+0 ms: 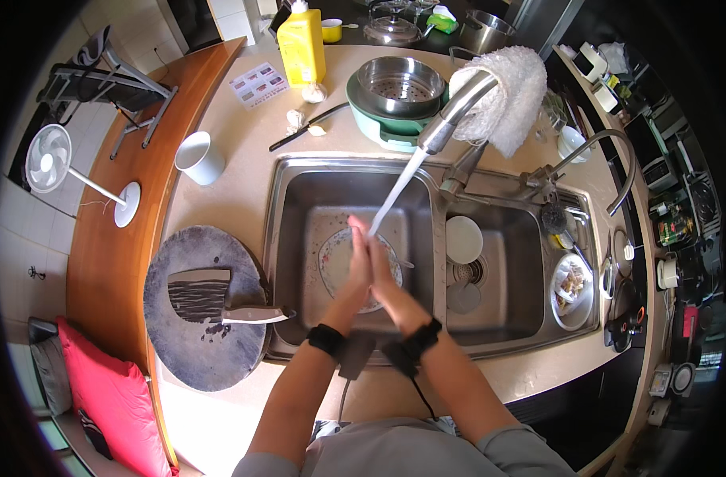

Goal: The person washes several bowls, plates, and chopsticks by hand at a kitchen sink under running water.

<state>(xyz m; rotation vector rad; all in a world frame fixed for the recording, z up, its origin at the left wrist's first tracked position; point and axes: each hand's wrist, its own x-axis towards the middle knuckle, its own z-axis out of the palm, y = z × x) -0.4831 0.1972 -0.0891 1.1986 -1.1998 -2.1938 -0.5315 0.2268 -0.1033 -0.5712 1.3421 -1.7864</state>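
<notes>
Over the left basin of a steel double sink (pixel 278 250), my left hand (pixel 356 262) and my right hand (pixel 382 265) are pressed palm to palm, fingers pointing away from me. A stream of water (pixel 399 188) from the faucet (pixel 452 116) runs down onto the fingertips. Whether anything lies between the palms cannot be seen. Below them a floral-rimmed plate (pixel 333 268) lies on the basin floor, partly hidden by the hands. Black bands circle both wrists.
A cleaver (pixel 199 292) rests on a round chopping board (pixel 208 364) at the left, its handle reaching the sink edge. Behind stand a white cup (pixel 201 158), a green pot with a steamer insert (pixel 375 122) and a yellow bottle (pixel 301 47). The right basin holds a white bowl (pixel 464 239).
</notes>
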